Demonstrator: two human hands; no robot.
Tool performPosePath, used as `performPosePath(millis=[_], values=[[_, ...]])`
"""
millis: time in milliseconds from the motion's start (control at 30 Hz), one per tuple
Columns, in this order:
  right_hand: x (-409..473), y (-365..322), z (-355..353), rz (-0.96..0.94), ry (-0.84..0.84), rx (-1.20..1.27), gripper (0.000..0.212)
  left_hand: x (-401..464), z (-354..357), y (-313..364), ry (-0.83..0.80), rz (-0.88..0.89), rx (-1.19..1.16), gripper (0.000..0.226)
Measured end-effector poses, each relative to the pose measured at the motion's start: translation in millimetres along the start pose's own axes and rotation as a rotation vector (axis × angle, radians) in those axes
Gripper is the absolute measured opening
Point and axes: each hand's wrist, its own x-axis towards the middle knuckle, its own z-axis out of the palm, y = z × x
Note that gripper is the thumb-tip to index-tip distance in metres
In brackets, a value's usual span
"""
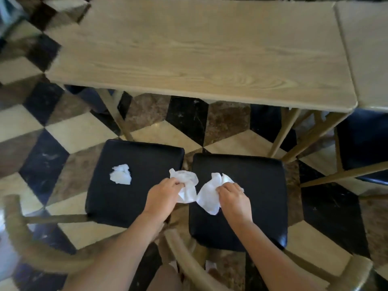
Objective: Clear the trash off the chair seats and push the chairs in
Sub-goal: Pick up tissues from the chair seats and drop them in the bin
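Note:
Two chairs with black padded seats stand side by side, pulled out from the table: the left seat (117, 198) and the right seat (258, 198). My left hand (162, 193) is closed on a crumpled white tissue (185, 183) at the left seat's right edge. My right hand (233, 196) grips another white tissue (210, 196) over the right seat's left side. A third crumpled tissue (121, 174) lies loose on the left seat.
A long light-wood table (189, 49) stands just beyond the chairs, with a second table (369, 49) butted to its right. Another dark-seated chair (363, 148) is tucked at the right. The chairs' curved wooden backs (189, 255) are near me. The floor is checkered tile.

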Motion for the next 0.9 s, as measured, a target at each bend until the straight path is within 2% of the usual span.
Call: performPosePath(millis=[100,200,400,567,667,900], values=[[-4,-42,-21,-0.086,-0.022,-0.058,0.044,-36,-25,-16,0.087,-0.059,-0.055,0.041],[-7,-82,-26,-0.123,0.008,-0.063,0.036,-67,-44,-41,0.192,-0.138,-0.153,0.026],[-8,-169,-4,-0.217,0.083,-0.081,0.042,-125,-60,-121,0.316,-0.257,-0.234,0.031],[-19,-255,29,-0.270,0.115,-0.101,0.048,-184,-83,-197,0.252,-0.193,-0.121,0.029],[-24,-306,48,-0.292,0.155,-0.068,0.045,-215,-85,-244,0.209,-0.134,-0.108,0.035],[-10,-365,92,-0.301,0.141,-0.034,0.039,-232,-89,-303,0.246,-0.214,-0.153,0.035]])
